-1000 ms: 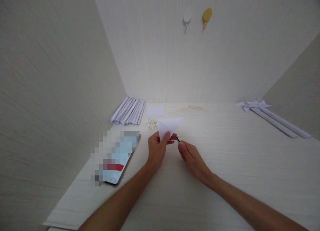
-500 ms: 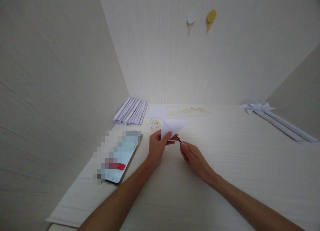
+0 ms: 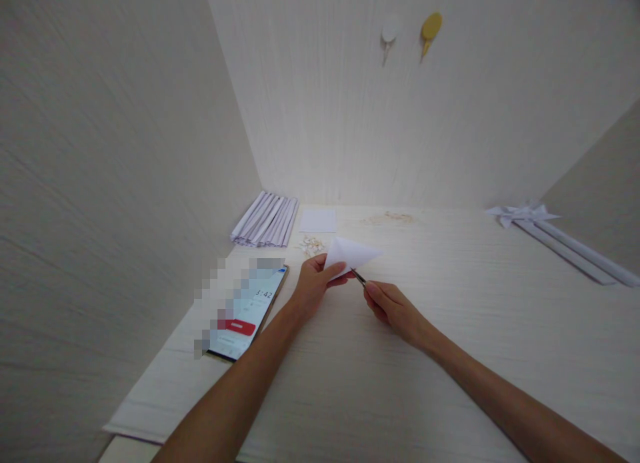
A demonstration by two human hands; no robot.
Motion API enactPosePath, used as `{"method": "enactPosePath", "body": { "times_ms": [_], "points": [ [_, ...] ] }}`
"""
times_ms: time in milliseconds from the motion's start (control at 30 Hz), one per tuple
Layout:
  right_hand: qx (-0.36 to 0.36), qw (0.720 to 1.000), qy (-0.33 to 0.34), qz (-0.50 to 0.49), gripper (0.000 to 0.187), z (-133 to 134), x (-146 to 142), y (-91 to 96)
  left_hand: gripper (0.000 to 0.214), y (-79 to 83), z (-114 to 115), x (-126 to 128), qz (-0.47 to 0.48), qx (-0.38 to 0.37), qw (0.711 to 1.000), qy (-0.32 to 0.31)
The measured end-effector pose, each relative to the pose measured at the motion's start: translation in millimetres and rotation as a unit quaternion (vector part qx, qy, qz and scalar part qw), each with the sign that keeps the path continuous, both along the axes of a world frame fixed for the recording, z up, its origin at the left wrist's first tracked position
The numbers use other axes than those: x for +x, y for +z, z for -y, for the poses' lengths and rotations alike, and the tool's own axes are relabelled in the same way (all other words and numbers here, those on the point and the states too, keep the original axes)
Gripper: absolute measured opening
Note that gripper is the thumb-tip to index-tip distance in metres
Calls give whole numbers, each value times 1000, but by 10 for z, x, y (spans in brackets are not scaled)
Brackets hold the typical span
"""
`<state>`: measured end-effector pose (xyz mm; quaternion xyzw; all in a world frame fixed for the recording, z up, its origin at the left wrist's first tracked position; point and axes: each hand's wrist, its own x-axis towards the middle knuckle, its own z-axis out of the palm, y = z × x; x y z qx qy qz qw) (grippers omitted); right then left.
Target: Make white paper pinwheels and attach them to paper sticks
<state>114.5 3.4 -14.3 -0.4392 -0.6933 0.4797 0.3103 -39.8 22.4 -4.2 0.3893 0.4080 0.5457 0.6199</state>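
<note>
– What does the folded paper [image 3: 354,251] look like?

– Plain white and smooth, roughly triangular, broad at the left and narrowing to a point at the right. Whether it lies flat or curls into a cone, I can't tell

– Where is it?

– Above the table [image 3: 330,383], in the left hand [image 3: 315,286]. The thumb lies across its lower part and other fingers sit behind, so that hand is nearly closed, pinching it

– And the right hand [image 3: 393,309]?

– Fingers curled in tight around a slim tool [image 3: 359,277], dark and narrow. Its tip points up at the paper's lower edge, close by the left fingertips; contact is too small to make out

– What lies around them?

– A small heap of pale bits [image 3: 313,245] just beyond the left hand, a white square sheet [image 3: 318,221] behind that, a row of rolled papers [image 3: 265,219] to its left, and a phone [image 3: 257,309] beside the left forearm
</note>
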Motion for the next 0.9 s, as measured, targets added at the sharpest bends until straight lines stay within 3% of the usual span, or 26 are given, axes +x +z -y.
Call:
{"method": "enactPosePath", "body": {
  "times_ms": [900],
  "points": [
    [-11, 999, 24, 21, 42, 8, 33, 51, 25, -21, -31, -59, -24, 12, 999, -42]
  ]
}}
